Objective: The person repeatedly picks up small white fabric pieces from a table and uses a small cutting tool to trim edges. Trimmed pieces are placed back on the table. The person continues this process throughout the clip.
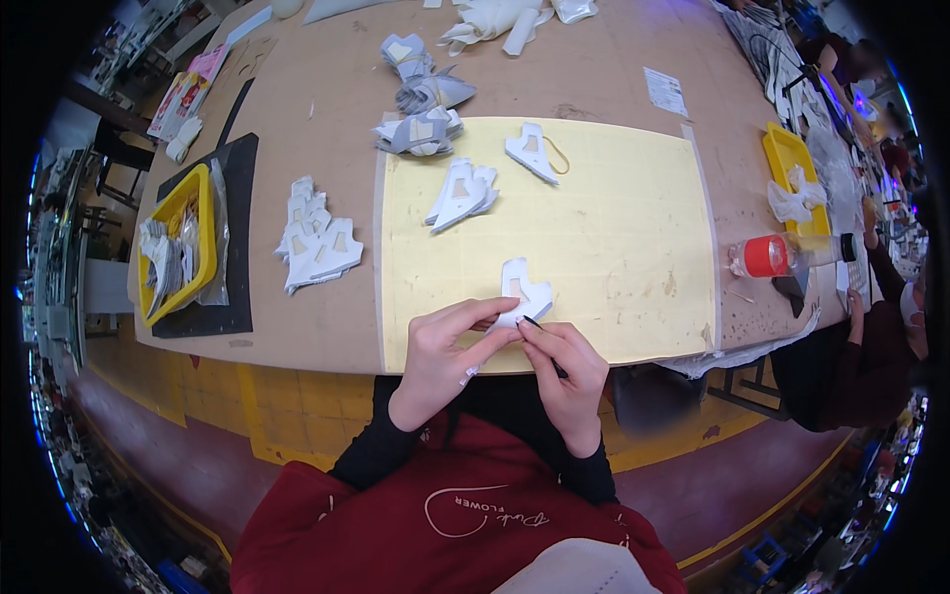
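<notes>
Near the front edge of the yellow sheet (pixel 614 257), my left hand (pixel 438 348) pinches a white cut piece (pixel 534 293) by its lower left side. The piece has a curved outline and a pale beige patch in its middle. My right hand (pixel 568 374) grips a thin black pen-like tool (pixel 532 322), its end at the lower edge of the piece. The fingertips of both hands almost meet there. Farther up the sheet lie a small stack of similar white pieces (pixel 462 194) and another white piece (pixel 532 151) beside a yellowish rubber band (pixel 558 154).
Left of the sheet lies a pile of white pieces (pixel 319 238); bundled grey-white pieces (pixel 421 134) sit at its far left corner. A filled yellow basket (pixel 210 238) stands far left. To the right are a red-labelled bottle (pixel 767 255), a yellow tray (pixel 781 153) and another person (pixel 881 346).
</notes>
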Demonstrator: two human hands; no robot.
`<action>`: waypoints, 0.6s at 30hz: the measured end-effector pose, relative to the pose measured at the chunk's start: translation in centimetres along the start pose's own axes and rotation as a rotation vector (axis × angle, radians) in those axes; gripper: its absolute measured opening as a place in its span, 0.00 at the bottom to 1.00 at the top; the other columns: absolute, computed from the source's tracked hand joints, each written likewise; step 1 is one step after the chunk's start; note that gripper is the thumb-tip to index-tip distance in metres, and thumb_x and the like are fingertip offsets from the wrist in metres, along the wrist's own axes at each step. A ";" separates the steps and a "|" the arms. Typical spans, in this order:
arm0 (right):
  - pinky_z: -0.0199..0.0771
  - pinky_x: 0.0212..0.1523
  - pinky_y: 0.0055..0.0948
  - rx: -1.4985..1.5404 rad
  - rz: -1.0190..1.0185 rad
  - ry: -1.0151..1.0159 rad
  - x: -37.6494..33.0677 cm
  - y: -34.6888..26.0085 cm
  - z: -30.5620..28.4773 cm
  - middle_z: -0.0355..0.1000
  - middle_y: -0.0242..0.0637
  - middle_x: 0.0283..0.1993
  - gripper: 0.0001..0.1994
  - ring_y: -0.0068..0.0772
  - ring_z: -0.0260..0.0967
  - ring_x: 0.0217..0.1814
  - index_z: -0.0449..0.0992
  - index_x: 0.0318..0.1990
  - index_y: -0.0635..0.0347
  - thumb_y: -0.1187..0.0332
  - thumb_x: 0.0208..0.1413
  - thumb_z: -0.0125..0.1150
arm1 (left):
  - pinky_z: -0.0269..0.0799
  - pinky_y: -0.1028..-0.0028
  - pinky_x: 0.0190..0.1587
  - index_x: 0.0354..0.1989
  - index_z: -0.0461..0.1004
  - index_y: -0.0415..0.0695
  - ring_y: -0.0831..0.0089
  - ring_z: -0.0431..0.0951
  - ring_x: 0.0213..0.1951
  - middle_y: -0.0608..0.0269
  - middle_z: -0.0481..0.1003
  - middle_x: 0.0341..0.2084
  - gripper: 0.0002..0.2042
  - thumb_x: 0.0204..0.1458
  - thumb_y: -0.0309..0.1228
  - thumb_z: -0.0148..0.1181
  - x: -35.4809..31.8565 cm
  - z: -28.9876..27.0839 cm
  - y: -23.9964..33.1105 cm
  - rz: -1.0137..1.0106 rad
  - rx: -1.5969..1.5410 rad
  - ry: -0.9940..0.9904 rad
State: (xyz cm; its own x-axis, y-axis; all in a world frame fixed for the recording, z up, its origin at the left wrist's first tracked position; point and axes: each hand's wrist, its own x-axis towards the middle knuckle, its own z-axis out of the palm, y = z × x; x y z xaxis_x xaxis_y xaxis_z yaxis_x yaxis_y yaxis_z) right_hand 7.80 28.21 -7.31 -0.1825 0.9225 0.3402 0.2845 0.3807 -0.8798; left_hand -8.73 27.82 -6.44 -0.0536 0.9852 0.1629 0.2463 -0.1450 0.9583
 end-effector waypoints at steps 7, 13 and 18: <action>0.71 0.28 0.25 -0.021 0.008 -0.013 0.2 0.0 0.0 0.73 0.39 0.32 0.14 0.29 0.71 0.28 0.81 0.48 0.60 0.81 0.53 0.63 | 0.78 0.75 0.37 0.45 0.79 0.37 0.69 0.83 0.33 0.54 0.81 0.33 0.13 0.50 0.22 0.66 0.2 -0.4 0.5 0.001 0.063 -0.045; 0.71 0.30 0.25 -0.047 0.044 -0.040 0.0 -0.1 0.2 0.71 0.38 0.33 0.14 0.29 0.70 0.29 0.80 0.48 0.60 0.81 0.54 0.60 | 0.78 0.74 0.37 0.47 0.78 0.37 0.69 0.83 0.35 0.55 0.81 0.33 0.13 0.51 0.22 0.64 0.4 -0.6 0.9 0.052 0.097 -0.056; 0.68 0.32 0.22 0.055 0.152 -0.090 -0.1 -0.1 0.0 0.69 0.35 0.34 0.13 0.26 0.67 0.30 0.77 0.50 0.62 0.79 0.59 0.56 | 0.78 0.74 0.40 0.49 0.76 0.36 0.70 0.83 0.36 0.54 0.81 0.35 0.14 0.53 0.20 0.62 0.1 -0.2 -0.4 0.008 -0.050 -0.036</action>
State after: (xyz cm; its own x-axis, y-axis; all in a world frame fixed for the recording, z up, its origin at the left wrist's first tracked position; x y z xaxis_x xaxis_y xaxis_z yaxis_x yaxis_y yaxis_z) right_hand 7.75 28.08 -7.27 -0.2254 0.9587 0.1733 0.2637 0.2313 -0.9365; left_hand -8.98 28.00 -6.76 -0.0167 0.9865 0.1628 0.1980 -0.1563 0.9676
